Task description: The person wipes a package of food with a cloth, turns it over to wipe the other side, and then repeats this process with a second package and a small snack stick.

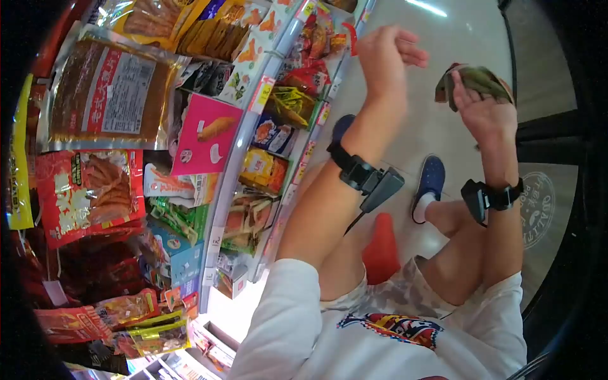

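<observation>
My left hand (398,50) is raised beside the lower shelf edge, with its fingers loosely bent and apart; no item shows in it. A small red piece (351,38) shows just left of this hand. On the right, my right hand (481,107) is palm up and holds a dark green package (486,82) at its fingers. The package has reddish-brown edges, and the fingers cover part of it. Black devices are strapped to both wrists.
Shelves of packaged snacks fill the left side, including a large silver-edged bag (104,88), a red bag (95,193) and a pink package (206,134). A red object (382,250) stands between my legs. Blue shoes (430,177) rest on the tiled floor (446,25).
</observation>
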Demonstrator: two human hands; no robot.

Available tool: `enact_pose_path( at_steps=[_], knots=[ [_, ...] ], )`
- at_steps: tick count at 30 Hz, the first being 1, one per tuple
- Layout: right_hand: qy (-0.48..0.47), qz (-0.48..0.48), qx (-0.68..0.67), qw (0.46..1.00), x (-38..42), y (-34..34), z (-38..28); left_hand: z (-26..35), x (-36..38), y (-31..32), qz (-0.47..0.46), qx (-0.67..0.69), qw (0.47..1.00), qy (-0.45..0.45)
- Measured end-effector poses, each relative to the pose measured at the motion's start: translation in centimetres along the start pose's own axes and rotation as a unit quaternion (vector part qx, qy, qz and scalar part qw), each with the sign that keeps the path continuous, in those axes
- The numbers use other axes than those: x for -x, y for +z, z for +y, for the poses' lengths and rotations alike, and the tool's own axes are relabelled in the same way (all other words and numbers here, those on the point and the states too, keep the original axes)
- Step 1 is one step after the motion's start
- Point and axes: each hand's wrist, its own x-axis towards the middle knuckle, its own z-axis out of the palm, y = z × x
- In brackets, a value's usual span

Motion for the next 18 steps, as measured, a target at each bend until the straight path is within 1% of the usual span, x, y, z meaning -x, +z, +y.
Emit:
enact_pose_path(
  at_steps=[1, 2, 3, 5, 6, 7, 8, 9, 11, 12, 13, 14, 15, 16, 17, 18],
  knots=[
    [0.013, 0.02, 0.018, 1.0, 0.1, -0.2, 0.1, 0.0, 0.0, -0.1, 0.041, -0.002, 0.999, -0.007],
    [0.017, 0.023, -0.033, 0.999, 0.0, -0.3, 0.3, -0.1, -0.1, -0.3, 0.049, 0.022, 0.998, -0.009],
    [0.015, 0.026, -0.032, 0.999, -0.2, -0.7, 0.2, -0.3, -0.1, -0.3, 0.049, 0.023, 0.998, -0.012],
    [0.0, -0.093, -0.101, 0.99, -1.0, -1.3, -0.1, -0.6, -0.3, -0.6, 0.074, 0.02, 0.997, -0.008],
    [-0.015, -0.105, -0.114, 0.988, -1.0, -1.2, -0.5, -0.8, -0.6, -0.6, 0.077, 0.018, 0.997, -0.008],
    [0.057, -0.309, -0.14, 0.939, -1.2, -1.7, -1.0, -1.4, -0.9, -0.2, 0.096, 0.022, 0.995, 0.004],
    [-0.037, -0.24, -0.103, 0.965, -1.7, -1.7, -1.6, -1.8, -1.0, -0.1, 0.12, 0.024, 0.992, 0.019],
    [-0.125, -0.168, -0.065, 0.976, 0.0, 1.0, -1.4, -1.9, -0.9, 0.1, 0.122, 0.037, 0.991, 0.028],
    [-0.034, -0.271, -0.003, 0.962, -4.2, -3.2, -7.0, -3.1, -1.7, 0.0, 0.114, 0.063, 0.991, 0.037],
    [-0.13, -0.211, 0.022, 0.968, -4.8, -3.3, -7.4, -2.4, -1.3, -0.1, 0.108, 0.041, 0.993, 0.021],
    [-0.225, -0.149, 0.05, 0.962, -4.3, -2.8, -7.0, -2.6, -1.4, -0.2, 0.123, 0.035, 0.991, 0.029],
    [-0.213, -0.155, 0.05, 0.963, -3.7, -2.5, -6.8, -2.8, -1.6, -0.1, 0.131, 0.043, 0.99, 0.036],
    [-0.304, -0.178, 0.147, 0.924, -2.4, -1.8, -6.6, -2.7, -1.8, -0.2, 0.135, 0.054, 0.988, 0.042],
    [-0.393, -0.199, 0.24, 0.865, -1.6, -1.2, -6.2, -2.1, -1.8, -0.5, 0.141, 0.055, 0.987, 0.049],
    [-0.39, -0.205, 0.241, 0.865, -1.4, -0.7, -5.7, -1.7, -1.7, -0.6, 0.139, 0.056, 0.988, 0.034],
    [-0.378, -0.213, 0.275, 0.858, -1.1, -0.4, -5.4, -1.8, -1.7, -0.6, 0.137, 0.059, 0.989, 0.017]
  ],
)
